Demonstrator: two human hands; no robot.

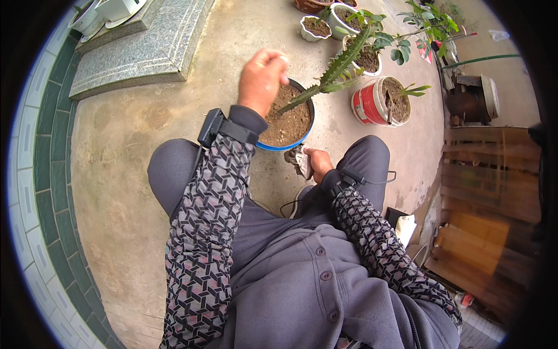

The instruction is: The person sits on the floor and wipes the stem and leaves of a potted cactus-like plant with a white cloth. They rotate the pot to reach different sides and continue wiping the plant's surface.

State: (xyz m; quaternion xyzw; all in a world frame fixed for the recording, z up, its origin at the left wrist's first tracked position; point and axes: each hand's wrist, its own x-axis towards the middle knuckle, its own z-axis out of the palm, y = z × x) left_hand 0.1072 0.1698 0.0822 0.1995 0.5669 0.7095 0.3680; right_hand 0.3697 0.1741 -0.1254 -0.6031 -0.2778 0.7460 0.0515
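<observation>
A round blue-rimmed pot (pixel 285 148) of brown soil stands on the concrete between the knees. A spiny, angular green cactus stem (pixel 338 70) rises from it, leaning to the upper right. My left hand (pixel 263 80) is over the pot's upper left rim, its back up and its fingers curled; whether anything is inside them is hidden. Just below the pot's lower rim, my right hand (pixel 318 164) grips a crumpled, soil-stained whitish piece (pixel 301 161), cloth or plastic, with dark dirt at its end.
To the right stands a red and white bucket (pixel 365 103) with soil and a small plant. Several white pots (pixel 314 37) lie beyond. A granite step (pixel 130 74) is at the upper left. Wooden boards (pixel 484 174) line the right side. A cable runs from each wrist strap.
</observation>
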